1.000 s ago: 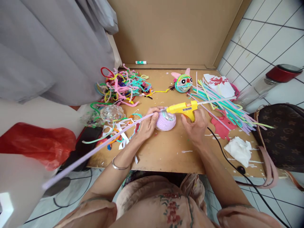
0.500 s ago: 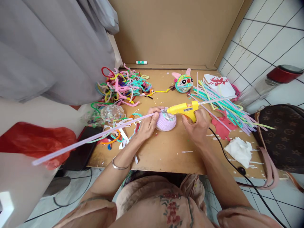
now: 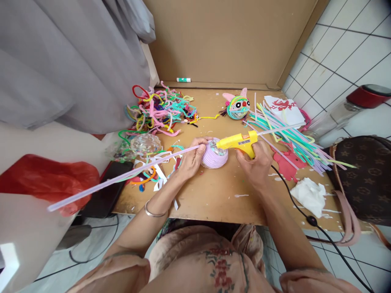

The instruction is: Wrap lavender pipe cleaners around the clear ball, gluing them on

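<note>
My left hand pinches a long lilac pipe cleaner, whose free end stretches down to the left. Its fingers also steady a ball wrapped in rows of lilac pipe cleaner, with a clear, speckled patch bare on top. My right hand grips a yellow hot glue gun by its handle. The gun's nozzle points left at the edge of the bare patch, where it seems to touch the lilac winding. A clear glue stick sticks out of its back.
Tangled pipe cleaners lie at the back left, near a clear ball. A decorated ball with pink ears stands behind. Straight pipe cleaners, a crumpled tissue and a brown handbag are at the right. The gun's black cord crosses the table edge.
Both hands, the ball and the glue gun stay nearly in place. The whole view has shifted slightly, and the cord's black switch shows a little higher on the cord.
</note>
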A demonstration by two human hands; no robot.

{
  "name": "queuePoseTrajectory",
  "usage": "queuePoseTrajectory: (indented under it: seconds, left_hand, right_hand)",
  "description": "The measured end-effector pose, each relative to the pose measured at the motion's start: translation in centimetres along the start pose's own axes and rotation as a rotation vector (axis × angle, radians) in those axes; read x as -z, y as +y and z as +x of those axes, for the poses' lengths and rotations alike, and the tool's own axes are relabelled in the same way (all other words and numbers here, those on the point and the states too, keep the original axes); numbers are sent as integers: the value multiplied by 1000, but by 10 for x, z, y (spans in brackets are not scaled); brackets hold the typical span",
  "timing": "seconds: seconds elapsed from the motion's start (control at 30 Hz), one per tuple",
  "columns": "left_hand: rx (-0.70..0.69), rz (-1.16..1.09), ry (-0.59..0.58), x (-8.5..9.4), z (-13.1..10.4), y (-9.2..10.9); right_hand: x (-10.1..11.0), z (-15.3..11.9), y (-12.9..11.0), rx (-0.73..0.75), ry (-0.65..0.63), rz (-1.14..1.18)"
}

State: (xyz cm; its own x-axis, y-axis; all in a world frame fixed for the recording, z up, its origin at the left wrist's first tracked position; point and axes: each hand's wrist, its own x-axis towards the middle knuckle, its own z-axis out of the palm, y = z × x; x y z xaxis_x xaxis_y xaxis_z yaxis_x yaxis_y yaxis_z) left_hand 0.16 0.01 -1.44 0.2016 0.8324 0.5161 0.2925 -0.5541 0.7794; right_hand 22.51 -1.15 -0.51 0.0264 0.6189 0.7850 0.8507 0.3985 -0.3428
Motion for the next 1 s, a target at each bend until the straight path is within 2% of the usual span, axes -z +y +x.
queuePoseTrajectory:
  seconds: [0.3, 0.47, 1.0]
  left_hand:
    - [-42, -50, -12, -1, 1, 1]
    - [-24, -55, -15, -1, 1, 2]
    - [-11, -44, -19, -1, 0, -2]
  right_hand:
    - [-6, 0, 2, -7, 43, 24]
    - [-3, 2, 2, -16, -2, 41]
    - [6, 4, 3, 1, -37, 45]
